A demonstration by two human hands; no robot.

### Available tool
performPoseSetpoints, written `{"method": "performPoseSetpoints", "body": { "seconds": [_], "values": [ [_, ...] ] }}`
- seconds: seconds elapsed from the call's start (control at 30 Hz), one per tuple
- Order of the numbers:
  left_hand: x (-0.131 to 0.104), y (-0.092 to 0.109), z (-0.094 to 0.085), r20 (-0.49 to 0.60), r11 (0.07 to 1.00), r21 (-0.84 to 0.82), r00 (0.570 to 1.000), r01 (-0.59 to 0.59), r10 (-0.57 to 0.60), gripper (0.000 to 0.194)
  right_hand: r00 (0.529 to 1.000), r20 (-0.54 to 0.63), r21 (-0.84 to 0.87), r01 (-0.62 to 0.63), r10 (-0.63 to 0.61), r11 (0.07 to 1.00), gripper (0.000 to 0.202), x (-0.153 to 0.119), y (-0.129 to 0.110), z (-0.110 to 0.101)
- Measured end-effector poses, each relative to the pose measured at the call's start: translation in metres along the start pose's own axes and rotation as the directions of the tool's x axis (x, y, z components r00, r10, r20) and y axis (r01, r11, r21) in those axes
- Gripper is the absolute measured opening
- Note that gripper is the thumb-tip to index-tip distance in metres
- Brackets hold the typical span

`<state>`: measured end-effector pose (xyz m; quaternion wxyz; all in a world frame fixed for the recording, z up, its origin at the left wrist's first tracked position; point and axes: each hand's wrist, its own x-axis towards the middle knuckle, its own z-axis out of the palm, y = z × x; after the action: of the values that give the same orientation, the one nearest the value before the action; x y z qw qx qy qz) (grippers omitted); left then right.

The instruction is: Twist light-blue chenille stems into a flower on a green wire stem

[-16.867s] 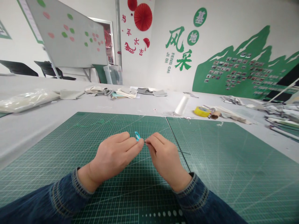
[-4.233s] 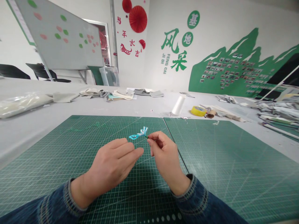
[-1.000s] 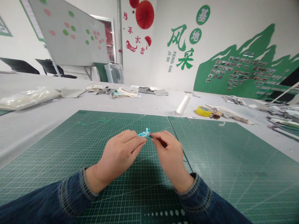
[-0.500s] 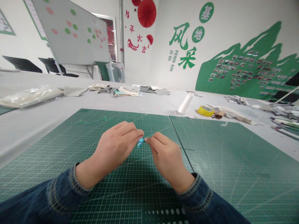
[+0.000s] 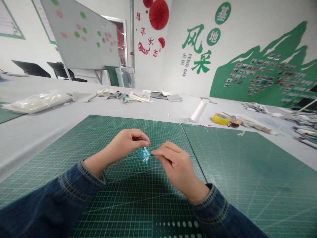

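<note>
The right hand's fingertip grip pinches the blue beaded piece, knuckles up, wrist angled inward.

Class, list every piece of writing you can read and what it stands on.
"基": upper green disc
"地": lower green disc
"风采": wall, in green
"FENG CAI": same wall
"JI DI": same wall
"马年大吉": wall section beside the pipe, in red
Too small or blurred: print on the yellow tape and poster
</note>
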<state>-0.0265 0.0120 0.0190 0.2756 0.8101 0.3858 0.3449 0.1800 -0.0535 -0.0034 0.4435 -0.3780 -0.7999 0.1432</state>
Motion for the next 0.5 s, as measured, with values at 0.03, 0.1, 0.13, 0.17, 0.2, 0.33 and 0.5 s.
{"method": "performPoseSetpoints", "body": {
  "seconds": [0.03,0.1,0.13,0.17,0.2,0.33,0.5],
  "values": [
    [0.000,-0.001,0.000,0.035,0.998,-0.061,0.999,0.032,-0.030,0.012,1.000,-0.017,0.048,-0.017,0.017,0.999,0.022,0.001,-0.001,-0.001],
    [-0.001,-0.002,0.001,0.093,0.980,-0.179,0.993,0.083,-0.067,0.012,0.995,-0.065,0.124,-0.061,0.070,0.990,0.020,0.003,-0.002,-0.002],
    [-0.002,-0.002,0.002,0.107,0.968,-0.229,0.991,0.099,-0.076,0.012,0.990,-0.092,0.159,-0.091,0.107,0.983,0.019,0.003,-0.002,-0.002],
    [-0.002,-0.003,0.004,0.111,0.956,-0.272,0.990,0.113,-0.085,0.012,0.981,-0.120,0.202,-0.128,0.154,0.971,0.018,0.004,-0.002,-0.002],
    [-0.003,-0.002,0.008,0.106,0.943,-0.308,0.990,0.124,-0.096,0.012,0.967,-0.146,0.259,-0.168,0.211,0.951,0.016,0.004,0.000,-0.002],
    [-0.005,0.002,0.028,0.048,0.894,-0.416,0.986,0.166,-0.161,0.011,0.844,-0.157,0.621,-0.320,0.513,0.715,0.007,0.006,0.008,0.001],
    [-0.011,0.010,0.046,-0.114,0.946,-0.312,0.986,0.082,-0.123,0.012,0.748,-0.093,0.789,-0.347,0.657,0.507,0.010,0.009,0.010,0.003]
  ]
}}
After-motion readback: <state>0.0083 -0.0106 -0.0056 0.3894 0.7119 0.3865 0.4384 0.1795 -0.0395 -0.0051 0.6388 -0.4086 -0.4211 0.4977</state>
